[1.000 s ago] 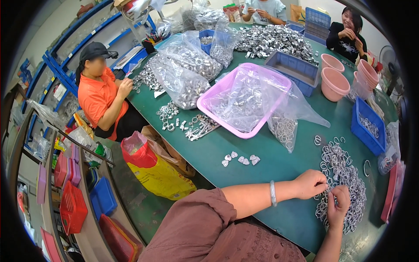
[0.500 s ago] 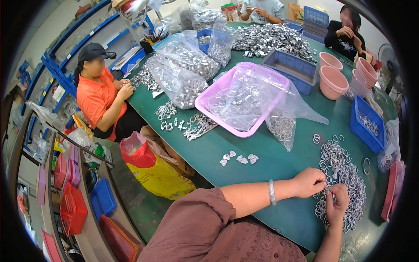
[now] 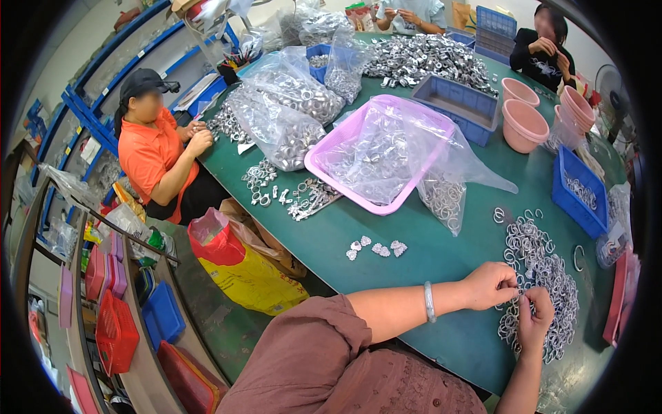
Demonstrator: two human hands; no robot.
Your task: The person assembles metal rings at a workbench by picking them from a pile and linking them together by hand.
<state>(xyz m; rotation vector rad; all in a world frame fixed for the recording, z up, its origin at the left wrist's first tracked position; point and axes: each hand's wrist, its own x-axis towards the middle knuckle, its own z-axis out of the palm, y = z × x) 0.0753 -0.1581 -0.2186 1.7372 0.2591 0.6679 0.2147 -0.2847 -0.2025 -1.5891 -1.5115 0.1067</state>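
My left hand [image 3: 491, 286], with a pale bangle [image 3: 429, 302] on its forearm, is pinched at the left edge of a heap of silvery open rings [image 3: 556, 290]. Close against it, my right hand [image 3: 536, 316] is closed too, thumb and fingers together over the heap. The fingertips of both hands nearly meet, and whatever small piece lies between them is too small to make out. To the left on the green table [image 3: 386, 290] lie several small silvery heart-shaped pieces [image 3: 380, 249].
A pink tray [image 3: 386, 205] of bagged metal parts stands mid-table. Blue bins [image 3: 578, 185], pink buckets [image 3: 525, 127] and filled plastic bags [image 3: 276, 131] surround it. A person in orange [image 3: 148, 155] works at the left edge; two others sit across. Shelves line the left.
My right hand has come slightly upward, and its fingertips are closer to the left hand's. The whole view has shifted a little.
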